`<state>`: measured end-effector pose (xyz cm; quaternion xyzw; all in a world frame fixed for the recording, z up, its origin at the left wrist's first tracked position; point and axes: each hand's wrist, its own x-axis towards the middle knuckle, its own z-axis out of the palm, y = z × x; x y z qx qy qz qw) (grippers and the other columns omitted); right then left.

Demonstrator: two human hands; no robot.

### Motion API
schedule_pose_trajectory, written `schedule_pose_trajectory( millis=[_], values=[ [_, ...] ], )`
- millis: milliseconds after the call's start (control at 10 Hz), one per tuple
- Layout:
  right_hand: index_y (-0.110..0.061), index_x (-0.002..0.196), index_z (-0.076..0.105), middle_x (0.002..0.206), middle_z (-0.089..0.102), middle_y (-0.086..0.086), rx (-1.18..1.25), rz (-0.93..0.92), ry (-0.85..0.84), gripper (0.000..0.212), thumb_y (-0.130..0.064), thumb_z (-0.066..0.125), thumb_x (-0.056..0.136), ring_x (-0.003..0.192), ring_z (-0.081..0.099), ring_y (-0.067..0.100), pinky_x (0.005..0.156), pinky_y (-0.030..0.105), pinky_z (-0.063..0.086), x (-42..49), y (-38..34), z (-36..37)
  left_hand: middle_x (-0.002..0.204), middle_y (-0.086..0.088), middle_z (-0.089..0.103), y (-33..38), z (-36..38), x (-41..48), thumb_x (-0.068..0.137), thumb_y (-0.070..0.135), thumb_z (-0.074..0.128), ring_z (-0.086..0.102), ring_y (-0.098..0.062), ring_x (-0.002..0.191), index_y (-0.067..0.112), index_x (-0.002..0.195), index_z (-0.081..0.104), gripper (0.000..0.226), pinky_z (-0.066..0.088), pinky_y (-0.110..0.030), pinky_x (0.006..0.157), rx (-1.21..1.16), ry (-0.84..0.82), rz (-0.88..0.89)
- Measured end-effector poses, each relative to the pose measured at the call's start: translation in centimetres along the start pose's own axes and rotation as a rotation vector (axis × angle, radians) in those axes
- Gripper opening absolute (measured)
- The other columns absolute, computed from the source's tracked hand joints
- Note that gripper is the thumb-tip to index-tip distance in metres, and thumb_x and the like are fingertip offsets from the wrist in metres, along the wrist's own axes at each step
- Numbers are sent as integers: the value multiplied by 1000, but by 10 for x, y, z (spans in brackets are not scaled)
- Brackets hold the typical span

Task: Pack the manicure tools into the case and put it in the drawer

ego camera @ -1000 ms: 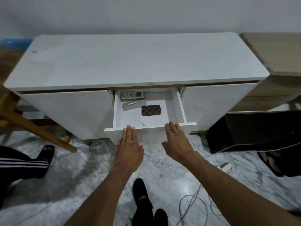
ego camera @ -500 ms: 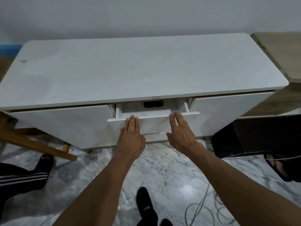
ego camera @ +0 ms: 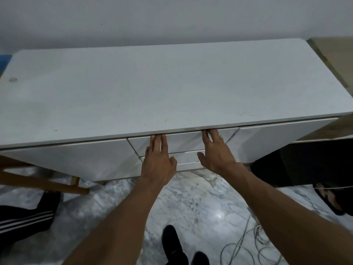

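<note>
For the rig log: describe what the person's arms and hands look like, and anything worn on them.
Both forearms are bare, no sleeves in view. The left hand and right hand wear no gloves, rings, watch or wristband that can be seen.

Dim, soft, wide-angle warp; floor [ego camera: 219,215] glare.

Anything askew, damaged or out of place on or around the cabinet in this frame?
Nothing serious. The drawer sits flush under both hands. The countertop has a round mark at its far left corner, and loose cables lie on the floor.
</note>
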<state>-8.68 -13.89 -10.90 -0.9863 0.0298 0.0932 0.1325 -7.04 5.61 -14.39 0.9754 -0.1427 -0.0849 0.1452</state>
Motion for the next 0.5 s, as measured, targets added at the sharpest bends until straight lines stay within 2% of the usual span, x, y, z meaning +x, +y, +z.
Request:
schedule_pose_trajectory(
  millis=[100, 200, 300, 400, 500],
  values=[
    [0, 150, 20, 152, 23, 17, -12, -26, 4, 87, -34, 65, 84, 143, 26, 33, 114, 42, 29, 0, 2, -2, 158, -20, 23, 1, 1, -2, 85, 40, 39, 15, -35, 149, -3, 151, 22, 81, 30, -51, 116, -51, -24, -11],
    [-4, 151, 16, 156, 19, 13, 38, -30, -18, 86, -43, 60, 88, 144, 23, 31, 116, 43, 26, 2, 3, -8, 164, -11, 6, 2, -7, 3, 95, 50, 28, 0, -27, 151, 5, 155, 10, 77, 16, -47, 121, -65, -57, -39],
    [-12, 153, 16, 160, 20, 10, 93, -38, -154, 79, -51, 50, 92, 145, 25, 29, 116, 44, 28, -9, 5, -30, 165, -3, 3, 5, -20, -6, 98, 62, 19, 1, -20, 151, 13, 156, 7, 77, 3, -42, 122, -68, -113, -58],
    [-20, 138, 48, 134, 61, 4, 137, -70, -141, 60, -56, 49, 91, 123, 57, 20, 101, 33, 45, -16, 3, -76, 161, -1, 24, 3, -29, -29, 82, 78, -4, 22, -17, 148, 24, 156, 16, 93, 17, -40, 120, -64, -103, -103],
    [-24, 112, 69, 103, 75, -7, 256, -183, 143, 34, -47, 57, 90, 94, 69, 8, 86, 23, 51, -12, -9, -172, 115, -13, 71, -16, 2, -78, 94, 70, 8, 70, -33, 99, 41, 135, -2, 51, 58, -49, 83, -87, -50, -124]
  ],
)
